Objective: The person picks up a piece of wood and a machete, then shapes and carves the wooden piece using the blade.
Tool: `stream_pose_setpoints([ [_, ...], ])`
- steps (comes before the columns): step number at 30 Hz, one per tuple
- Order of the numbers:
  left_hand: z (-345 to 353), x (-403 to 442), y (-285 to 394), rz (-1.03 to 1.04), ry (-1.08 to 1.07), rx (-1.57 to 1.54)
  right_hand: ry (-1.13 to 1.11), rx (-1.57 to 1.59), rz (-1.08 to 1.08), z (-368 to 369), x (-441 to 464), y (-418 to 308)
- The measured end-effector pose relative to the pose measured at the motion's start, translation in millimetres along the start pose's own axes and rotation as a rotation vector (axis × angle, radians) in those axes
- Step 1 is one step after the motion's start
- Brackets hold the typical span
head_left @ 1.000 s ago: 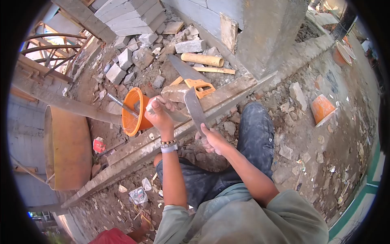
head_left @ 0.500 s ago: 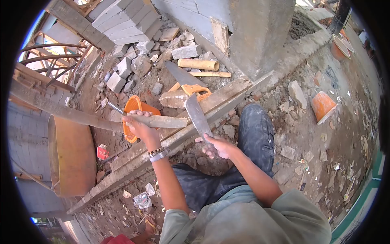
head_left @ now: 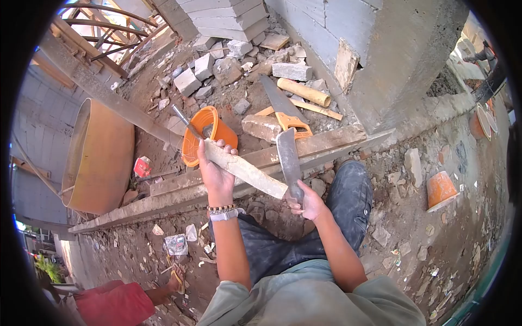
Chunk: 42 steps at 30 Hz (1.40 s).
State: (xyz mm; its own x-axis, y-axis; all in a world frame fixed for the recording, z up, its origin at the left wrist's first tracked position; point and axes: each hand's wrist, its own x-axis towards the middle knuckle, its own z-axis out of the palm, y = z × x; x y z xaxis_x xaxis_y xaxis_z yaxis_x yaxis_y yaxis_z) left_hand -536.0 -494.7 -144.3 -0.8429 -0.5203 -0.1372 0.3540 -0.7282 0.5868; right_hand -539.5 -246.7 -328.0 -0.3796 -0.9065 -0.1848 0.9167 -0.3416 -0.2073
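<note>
Left hand: from my end, I see the left hand (head_left: 217,176) half-curled around the upper part of a piece of wood (head_left: 247,168).
Right hand: the right hand (head_left: 311,202) is closed on the handle of a big knife (head_left: 288,155), blade pointing up.
Wood: slants across between both hands, lower end at the knife; I can't tell whether they touch.
Saw handle: small dark lettering on the saw (head_left: 281,103), unreadable to me.
Red packet: pale print on the packet (head_left: 142,167), too small to read.

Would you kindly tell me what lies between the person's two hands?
In the head view, the pale slat held in the left hand reaches across toward the machete in the right hand.
</note>
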Motion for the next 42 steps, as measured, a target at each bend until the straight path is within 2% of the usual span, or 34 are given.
stream_pose_setpoints([
  [1, -0.2, -2.0, -0.5, -0.019, 0.015, -0.008, -0.052, 0.039, -0.011, -5.4, 1.4, -0.6],
  [2, -13.3, 2.9, -1.8, -0.067, -0.058, -0.016, -0.037, 0.054, -0.002, -11.4, 1.7, -1.1],
  [5, -24.8, 16.9, -20.0, -0.141, 0.000, 0.249, 0.042, 0.034, 0.013, -14.7, -1.1, -0.1],
  [6, -35.7, 24.6, -26.7, -0.088, -0.060, 0.386, 0.084, -0.022, 0.007, -13.9, -0.5, 1.3],
  [9, -41.3, 42.7, -41.3, -0.084, -0.076, 0.498, 0.163, -0.101, -0.025, -6.8, 0.3, 8.1],
  [14, -38.3, 74.4, -46.0, -0.087, -0.074, 0.495, 0.129, -0.137, -0.029, -7.2, -1.5, 7.0],
  [20, -69.0, 106.9, -55.5, 0.035, -0.039, 1.364, 0.177, -0.248, -0.051, -2.6, 0.7, 11.0],
  [23, -86.4, 113.2, -59.7, 0.129, 0.087, 1.667, 0.178, -0.254, -0.045, -3.6, -0.4, 12.0],
  [26, -90.4, 109.4, -62.8, 0.277, 0.171, 1.885, 0.176, -0.252, -0.039, -1.8, -0.9, 10.8],
  [30, -72.3, 80.4, -52.2, 0.428, 0.252, 1.878, 0.188, -0.239, -0.042, -6.7, 0.2, 12.4],
  [33, -70.3, 31.6, -32.7, 0.712, -0.098, 1.796, 0.185, -0.241, -0.057, -7.7, 1.7, 12.0],
  [36, -95.0, -10.0, -24.8, 0.770, -0.477, 1.918, 0.188, -0.236, -0.062, -9.2, 2.1, 12.6],
  [42, -94.6, -40.1, -25.0, 0.662, -0.730, 2.008, 0.183, -0.211, -0.024, -3.2, 6.2, 16.8],
])
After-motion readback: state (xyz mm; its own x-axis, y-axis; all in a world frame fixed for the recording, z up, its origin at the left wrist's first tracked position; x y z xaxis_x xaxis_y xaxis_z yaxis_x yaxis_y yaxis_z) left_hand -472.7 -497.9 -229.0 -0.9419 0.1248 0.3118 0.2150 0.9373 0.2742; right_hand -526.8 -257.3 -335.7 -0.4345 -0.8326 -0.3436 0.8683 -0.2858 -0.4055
